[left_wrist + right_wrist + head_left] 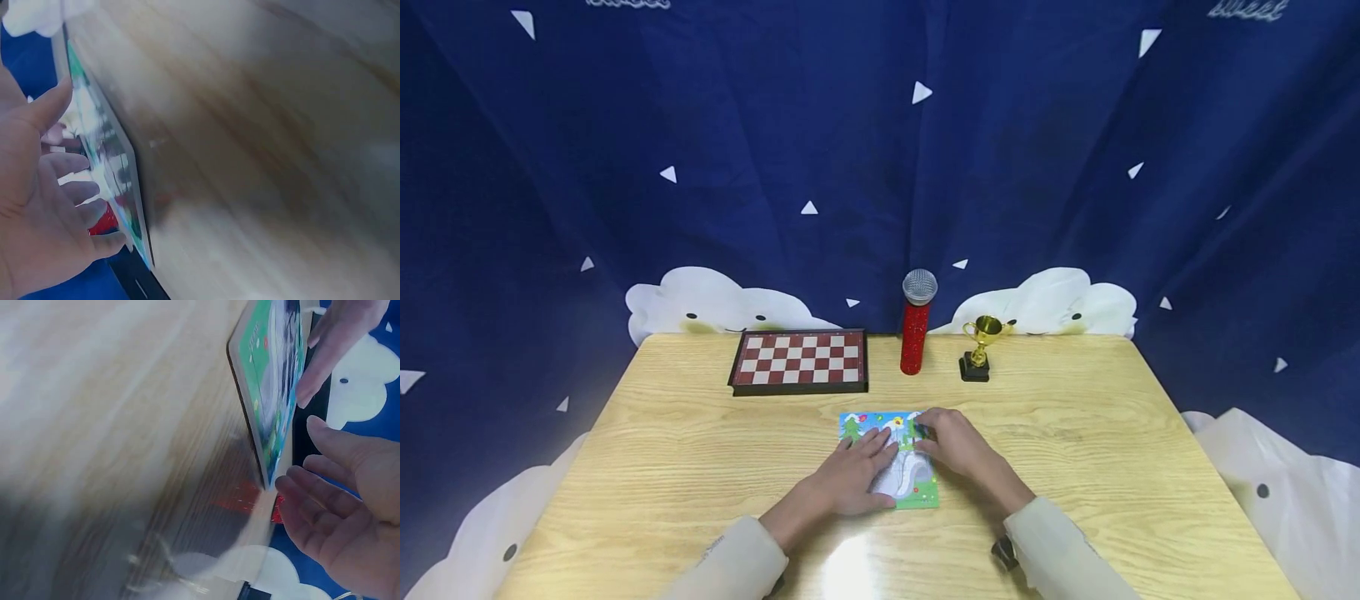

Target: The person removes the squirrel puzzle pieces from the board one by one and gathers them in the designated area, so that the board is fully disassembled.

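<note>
A flat, square picture puzzle board (pixel 917 487) with trees, flowers and a pale winding path lies on the table in front of me. My left hand (pixel 848 473) is spread over its left half, fingers extended across the picture. At the upper right corner of the board, my right hand (pixel 961 446) has its fingertips on the picture by a green tree. In the right wrist view, the right hand (pixel 350 494) shows loosely bent fingers with the thumb apart, close to the board's edge (pixel 250 419). The left wrist view shows the left hand (pixel 47 200) beside the board (pixel 103 144).
Behind the puzzle lies a red-and-white checkered board (pixel 797 358) in a black frame. A red microphone (pixel 914 333) stands right of it, then a small gold trophy cup (pixel 981 337) on a black base. A dark blue curtain (pixel 850 125) hangs behind the wooden table (pixel 1075 433).
</note>
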The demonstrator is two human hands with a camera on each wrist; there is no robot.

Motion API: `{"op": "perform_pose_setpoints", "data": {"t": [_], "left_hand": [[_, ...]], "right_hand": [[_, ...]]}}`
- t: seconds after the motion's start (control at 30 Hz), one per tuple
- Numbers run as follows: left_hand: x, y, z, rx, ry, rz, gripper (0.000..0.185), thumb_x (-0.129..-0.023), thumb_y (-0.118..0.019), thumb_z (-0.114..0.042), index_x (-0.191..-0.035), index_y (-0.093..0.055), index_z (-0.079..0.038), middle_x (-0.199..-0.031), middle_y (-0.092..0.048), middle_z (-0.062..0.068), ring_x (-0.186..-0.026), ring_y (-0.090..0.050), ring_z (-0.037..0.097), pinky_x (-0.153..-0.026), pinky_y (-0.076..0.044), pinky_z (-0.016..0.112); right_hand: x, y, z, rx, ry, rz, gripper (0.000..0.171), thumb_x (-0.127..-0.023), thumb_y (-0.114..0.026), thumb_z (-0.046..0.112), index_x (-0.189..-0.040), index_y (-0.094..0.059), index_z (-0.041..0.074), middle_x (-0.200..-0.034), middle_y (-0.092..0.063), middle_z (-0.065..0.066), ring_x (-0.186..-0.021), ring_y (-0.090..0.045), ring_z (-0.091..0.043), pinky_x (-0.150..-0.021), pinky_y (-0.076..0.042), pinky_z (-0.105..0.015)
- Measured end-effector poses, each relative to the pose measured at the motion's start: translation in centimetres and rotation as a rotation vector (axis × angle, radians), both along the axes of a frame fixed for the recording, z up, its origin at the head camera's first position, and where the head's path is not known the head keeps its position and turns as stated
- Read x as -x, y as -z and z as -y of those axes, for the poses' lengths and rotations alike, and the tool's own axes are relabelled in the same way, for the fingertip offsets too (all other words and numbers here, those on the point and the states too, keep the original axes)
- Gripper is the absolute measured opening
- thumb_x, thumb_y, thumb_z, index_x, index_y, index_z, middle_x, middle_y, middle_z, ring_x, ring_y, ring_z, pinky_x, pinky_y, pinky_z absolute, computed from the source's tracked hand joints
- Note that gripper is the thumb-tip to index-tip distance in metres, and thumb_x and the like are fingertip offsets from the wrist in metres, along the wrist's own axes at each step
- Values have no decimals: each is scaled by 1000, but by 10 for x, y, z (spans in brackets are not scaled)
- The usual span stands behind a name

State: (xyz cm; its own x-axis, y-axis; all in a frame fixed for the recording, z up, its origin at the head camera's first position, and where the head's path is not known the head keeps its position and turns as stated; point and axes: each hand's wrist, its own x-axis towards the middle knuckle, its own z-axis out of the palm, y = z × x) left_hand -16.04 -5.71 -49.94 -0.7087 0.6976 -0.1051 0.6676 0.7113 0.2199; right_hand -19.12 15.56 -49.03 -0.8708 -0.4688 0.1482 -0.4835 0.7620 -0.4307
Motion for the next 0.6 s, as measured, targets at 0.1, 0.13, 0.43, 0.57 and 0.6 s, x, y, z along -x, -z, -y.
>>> {"op": "perform_pose_setpoints", "data": {"t": [0.1,0.13,0.43,0.57,0.6], "left_hand": [[-1,1,-6,26,-10,21,77,-79,-47,-59,-139,-28,-13,-145,-14,12,-131,-13,30,-98,-21,55],[-2,2,-8,37,-15,25,77,-79,-46,-59,-139,-27,-14,-145,-14,12,-131,-12,30,-98,-20,55],[-3,4,-10,87,-22,13,76,-79,-46,-60,-140,-26,-17,-146,-14,10,-132,-12,27,-99,-20,53],[-2,4,-10,104,-22,-2,77,-79,-45,-60,-140,-26,-17,-146,-14,10,-132,-12,27,-99,-20,53],[-2,4,-10,107,-23,-5,77,-79,-46,-60,-140,-26,-17,-146,-14,10,-132,-12,27,-99,-20,53]], "right_hand": [[10,4,2,37,6,18,36,-72,-72,13,-103,-63,-2,-97,-63,-11,-90,-58,-23,-81,-45,-35],[13,6,3,46,7,23,35,-71,-72,13,-102,-63,-2,-96,-62,-11,-89,-58,-23,-80,-45,-34],[23,11,5,39,15,52,32,-66,-75,14,-94,-65,-1,-89,-60,-8,-76,-55,-17,-69,-46,-31],[28,13,7,4,31,105,33,-65,-76,15,-94,-65,2,-88,-57,-4,-74,-51,-13,-67,-45,-28],[29,13,8,-5,35,118,34,-65,-76,15,-94,-64,2,-88,-57,-4,-74,-50,-12,-68,-44,-28]]}}
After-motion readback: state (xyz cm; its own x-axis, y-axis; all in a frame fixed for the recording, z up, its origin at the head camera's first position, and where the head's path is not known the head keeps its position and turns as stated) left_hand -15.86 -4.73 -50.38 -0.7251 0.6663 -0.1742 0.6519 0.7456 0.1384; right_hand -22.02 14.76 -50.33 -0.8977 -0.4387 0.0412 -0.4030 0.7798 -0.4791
